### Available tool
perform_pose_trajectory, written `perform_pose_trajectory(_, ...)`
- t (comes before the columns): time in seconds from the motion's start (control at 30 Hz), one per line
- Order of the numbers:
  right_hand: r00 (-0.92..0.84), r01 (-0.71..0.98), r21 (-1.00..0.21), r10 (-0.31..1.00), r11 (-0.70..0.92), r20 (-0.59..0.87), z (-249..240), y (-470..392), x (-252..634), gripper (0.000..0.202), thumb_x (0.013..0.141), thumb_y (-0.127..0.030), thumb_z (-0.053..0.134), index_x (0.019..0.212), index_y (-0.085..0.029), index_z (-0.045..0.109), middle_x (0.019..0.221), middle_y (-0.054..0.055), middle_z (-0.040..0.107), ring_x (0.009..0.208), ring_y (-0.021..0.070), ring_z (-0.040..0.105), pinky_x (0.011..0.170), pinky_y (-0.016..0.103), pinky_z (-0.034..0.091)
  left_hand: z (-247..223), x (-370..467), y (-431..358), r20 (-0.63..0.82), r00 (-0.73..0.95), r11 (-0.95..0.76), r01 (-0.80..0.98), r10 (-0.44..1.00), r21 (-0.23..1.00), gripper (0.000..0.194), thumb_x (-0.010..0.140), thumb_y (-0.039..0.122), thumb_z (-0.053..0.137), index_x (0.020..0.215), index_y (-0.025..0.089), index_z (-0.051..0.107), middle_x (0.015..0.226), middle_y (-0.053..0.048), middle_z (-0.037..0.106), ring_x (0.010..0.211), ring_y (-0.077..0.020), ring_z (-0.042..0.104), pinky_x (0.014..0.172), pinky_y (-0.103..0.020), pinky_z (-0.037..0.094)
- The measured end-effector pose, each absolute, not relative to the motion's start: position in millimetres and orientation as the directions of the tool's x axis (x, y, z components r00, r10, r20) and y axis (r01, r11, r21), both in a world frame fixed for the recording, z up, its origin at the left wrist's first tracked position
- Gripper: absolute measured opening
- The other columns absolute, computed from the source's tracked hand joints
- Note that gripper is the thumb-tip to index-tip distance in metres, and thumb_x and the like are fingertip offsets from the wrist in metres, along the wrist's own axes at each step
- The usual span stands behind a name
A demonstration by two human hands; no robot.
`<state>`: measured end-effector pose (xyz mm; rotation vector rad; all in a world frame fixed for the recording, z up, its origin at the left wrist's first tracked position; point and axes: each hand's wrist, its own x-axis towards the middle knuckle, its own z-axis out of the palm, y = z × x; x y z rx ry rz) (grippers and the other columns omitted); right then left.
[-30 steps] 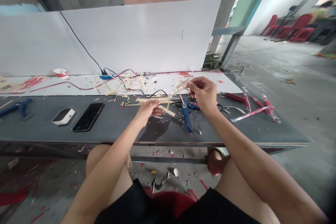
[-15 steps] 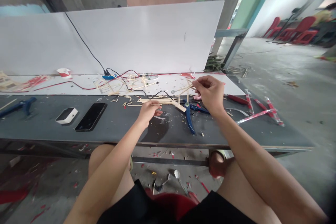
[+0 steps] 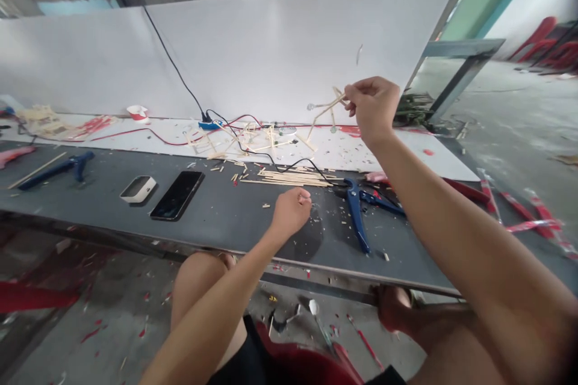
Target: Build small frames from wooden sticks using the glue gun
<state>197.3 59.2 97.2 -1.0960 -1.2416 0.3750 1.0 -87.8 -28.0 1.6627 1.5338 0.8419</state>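
My right hand (image 3: 374,105) is raised above the white board at the back of the table, pinching a small frame of thin wooden sticks (image 3: 326,109) with clear blobs at some ends. Low over the dark tabletop, my left hand (image 3: 292,210) has its fingers curled together; whether anything small is inside cannot be made out. A row of loose wooden sticks (image 3: 293,177) lies just beyond it. Blue-handled cutters (image 3: 356,216) rest to its right. More glued stick shapes (image 3: 253,135) lie on the white surface.
A black phone (image 3: 177,195) and a small white device (image 3: 138,189) lie on the left. Black and red cables run to a blue power strip (image 3: 211,124). Another blue tool (image 3: 58,172) sits far left; red wrapped sticks (image 3: 535,216) lie right.
My right hand has lifted the stick frame up and away from the tabletop. My left hand's fingers have curled in more. The view has shifted, so the table's objects appear displaced.
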Motion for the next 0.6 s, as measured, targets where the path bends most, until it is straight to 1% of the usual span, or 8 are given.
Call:
perform_pose_trajectory(0.03, 0.371, 0.324, -0.819, 0.732, 0.474, 0.571, 97.6, 70.0, 191.5, 0.012, 0.082, -0.028, 0.071, 0.079, -0.020, 0.062, 0.069, 0.004, 0.066, 0.055, 0.0138, 0.061, 0.047, 0.029, 0.047, -26.9, 2.5, -90.1, 0.012, 0.083, -0.057, 0.566, 0.997, 0.822, 0.013, 0.083, 0.018, 0.061, 0.093, 0.020, 0.070, 0.079, -0.005, 0.073, 0.073, -0.0207, 0.068, 0.072, -0.030, 0.049)
perform_pose_trajectory(0.13, 0.359, 0.371, -0.813, 0.738, 0.450, 0.572, 92.4, 95.8, 173.4, 0.010, 0.080, -0.025, 0.072, 0.076, -0.020, 0.064, 0.066, 0.003, 0.066, 0.054, 0.0135, 0.061, 0.050, 0.030, 0.049, -25.0, 4.7, -96.3, 0.034, 0.090, -0.083, 0.613, 0.995, 0.786, 0.016, 0.084, 0.021, 0.060, 0.095, 0.021, 0.071, 0.079, -0.005, 0.073, 0.073, -0.0211, 0.066, 0.072, -0.031, 0.047)
perform_pose_trajectory(0.2, 0.375, 0.406, -0.813, 0.735, 0.418, 0.565, 86.5, 110.5, 163.0, 0.009, 0.078, -0.022, 0.074, 0.075, -0.019, 0.065, 0.064, 0.002, 0.065, 0.054, 0.0137, 0.061, 0.055, 0.031, 0.052, -25.1, 3.9, -98.2, 0.050, 0.103, -0.103, 0.618, 0.993, 0.780, 0.014, 0.084, 0.021, 0.058, 0.088, 0.022, 0.071, 0.074, -0.005, 0.072, 0.070, -0.0204, 0.064, 0.070, -0.030, 0.045)
perform_pose_trajectory(0.27, 0.416, 0.413, -0.827, 0.729, 0.382, 0.544, 82.1, 125.3, 156.5, 0.009, 0.076, -0.019, 0.074, 0.073, -0.019, 0.066, 0.062, 0.002, 0.064, 0.055, 0.0142, 0.061, 0.057, 0.033, 0.054, -25.1, 1.3, -97.8, 0.045, 0.131, -0.116, 0.611, 0.990, 0.783, 0.014, 0.084, 0.021, 0.056, 0.083, 0.022, 0.070, 0.074, -0.005, 0.072, 0.068, -0.0196, 0.063, 0.068, -0.030, 0.044)
perform_pose_trajectory(0.37, 0.455, 0.379, -0.859, 0.738, 0.345, 0.498, 77.9, 148.2, 160.6, 0.008, 0.075, -0.020, 0.076, 0.074, -0.018, 0.067, 0.062, 0.003, 0.065, 0.053, 0.0149, 0.062, 0.053, 0.031, 0.054, -24.1, -4.0, -95.1, 0.007, 0.154, -0.098, 0.593, 0.988, 0.799, 0.015, 0.085, 0.021, 0.055, 0.078, 0.023, 0.069, 0.070, -0.004, 0.070, 0.065, -0.0189, 0.061, 0.065, -0.030, 0.043)
perform_pose_trajectory(0.43, 0.489, 0.335, -0.897, 0.760, 0.290, 0.429, 72.4, 162.2, 174.5, 0.009, 0.074, -0.021, 0.077, 0.074, -0.018, 0.068, 0.060, 0.002, 0.065, 0.050, 0.0150, 0.062, 0.048, 0.029, 0.052, -23.8, -7.1, -93.5, -0.003, 0.173, -0.097, 0.565, 0.985, 0.820, 0.016, 0.085, 0.021, 0.054, 0.077, 0.023, 0.068, 0.067, -0.004, 0.068, 0.064, -0.0187, 0.061, 0.064, -0.030, 0.043)
perform_pose_trajectory(0.53, 0.531, 0.298, -0.937, 0.784, 0.183, 0.322, 54.6, 176.9, 207.2, 0.012, 0.071, -0.017, 0.077, 0.068, -0.019, 0.065, 0.051, -0.001, 0.060, 0.044, 0.0128, 0.057, 0.046, 0.027, 0.049, -25.8, -9.7, -92.2, -0.023, 0.171, -0.070, 0.518, 0.985, 0.853, 0.016, 0.086, 0.021, 0.054, 0.084, 0.022, 0.069, 0.072, -0.005, 0.069, 0.066, -0.0186, 0.061, 0.064, -0.029, 0.045)
perform_pose_trajectory(0.6, 0.470, 0.289, -0.943, 0.833, 0.167, 0.292, 37.7, 181.3, 230.7, 0.017, 0.076, -0.016, 0.074, 0.066, -0.020, 0.061, 0.043, -0.003, 0.053, 0.041, 0.0117, 0.052, 0.045, 0.027, 0.045, -27.8, -10.4, -91.2, -0.046, 0.161, -0.039, 0.489, 0.986, 0.872, 0.019, 0.088, 0.021, 0.053, 0.095, 0.021, 0.070, 0.076, -0.005, 0.070, 0.066, -0.0182, 0.062, 0.064, -0.030, 0.046)
